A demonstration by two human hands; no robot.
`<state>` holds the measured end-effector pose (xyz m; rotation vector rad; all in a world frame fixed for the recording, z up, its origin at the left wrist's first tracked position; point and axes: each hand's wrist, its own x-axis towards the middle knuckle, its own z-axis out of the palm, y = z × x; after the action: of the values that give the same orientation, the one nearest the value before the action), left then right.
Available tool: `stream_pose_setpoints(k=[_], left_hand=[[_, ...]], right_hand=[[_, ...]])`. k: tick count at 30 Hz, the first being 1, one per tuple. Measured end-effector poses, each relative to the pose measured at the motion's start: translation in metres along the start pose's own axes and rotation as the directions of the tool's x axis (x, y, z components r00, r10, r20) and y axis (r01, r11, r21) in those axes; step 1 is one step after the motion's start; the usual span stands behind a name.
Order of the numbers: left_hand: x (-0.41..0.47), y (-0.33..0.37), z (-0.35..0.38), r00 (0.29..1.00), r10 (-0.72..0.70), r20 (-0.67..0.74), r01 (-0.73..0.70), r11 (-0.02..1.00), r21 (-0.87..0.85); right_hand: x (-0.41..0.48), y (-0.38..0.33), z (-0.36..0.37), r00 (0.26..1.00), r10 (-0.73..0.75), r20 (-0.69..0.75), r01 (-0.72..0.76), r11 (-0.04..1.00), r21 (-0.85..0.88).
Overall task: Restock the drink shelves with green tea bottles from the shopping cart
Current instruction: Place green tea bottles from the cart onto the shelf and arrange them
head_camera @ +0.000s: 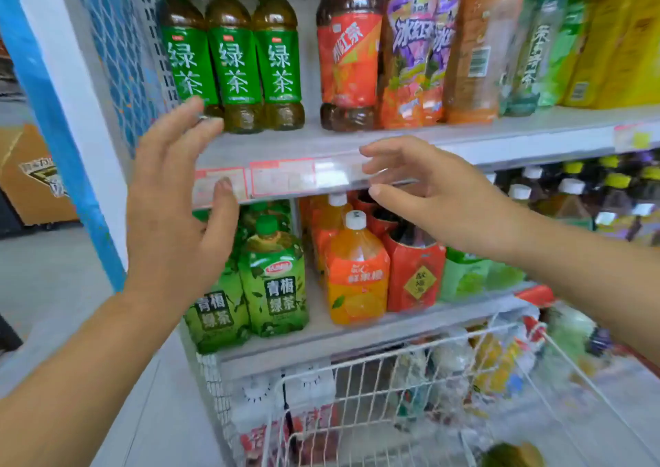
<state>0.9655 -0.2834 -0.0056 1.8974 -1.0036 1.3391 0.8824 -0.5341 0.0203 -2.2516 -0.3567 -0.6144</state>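
Note:
Three green tea bottles (235,55) with green labels and gold caps stand in a row at the left end of the upper shelf (321,145). My left hand (175,209) is raised just below and left of them, fingers spread, holding nothing. My right hand (428,191) hovers in front of the shelf's price strip, fingers loosely extended and empty. The white wire shopping cart (375,377) sits at the bottom right, and a gold-capped bottle top (510,456) shows at its lower edge.
Red, purple, orange and yellow drink bottles (410,48) fill the upper shelf to the right. The lower shelf holds green plum tea bottles (275,277), orange juice (357,270) and red-labelled bottles. A blue-and-white shelf post (60,127) stands left, beside an orange carton (32,177).

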Motion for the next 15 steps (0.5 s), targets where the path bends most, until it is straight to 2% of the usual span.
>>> stream_pose_setpoints(k=[2,3,5,7,12,15], left_hand=[[-0.039,0.032,0.016,0.972,-0.03,0.231,0.073,0.981,-0.18],[-0.059,0.047,0.024,0.935,-0.05,0.352,0.148,0.955,-0.256],[-0.095,0.072,0.043,0.824,-0.059,0.563,0.296,0.892,-0.34],[-0.125,0.092,0.063,0.702,-0.016,0.712,0.395,0.841,-0.37],[-0.178,0.126,0.099,0.402,0.043,0.915,0.555,0.783,-0.281],[-0.198,0.132,0.111,0.273,0.051,0.961,0.586,0.783,-0.208]], right_hand=[[-0.038,0.02,-0.008,0.991,0.089,0.099,-0.082,0.994,-0.072],[-0.056,0.032,-0.011,0.979,0.141,0.146,-0.125,0.985,-0.116],[-0.09,0.056,-0.015,0.927,0.268,0.261,-0.215,0.953,-0.215],[-0.12,0.079,-0.018,0.829,0.414,0.377,-0.297,0.895,-0.333],[-0.179,0.114,-0.01,0.553,0.587,0.592,-0.378,0.81,-0.45],[-0.203,0.122,0.008,0.405,0.603,0.687,-0.424,0.79,-0.444]])
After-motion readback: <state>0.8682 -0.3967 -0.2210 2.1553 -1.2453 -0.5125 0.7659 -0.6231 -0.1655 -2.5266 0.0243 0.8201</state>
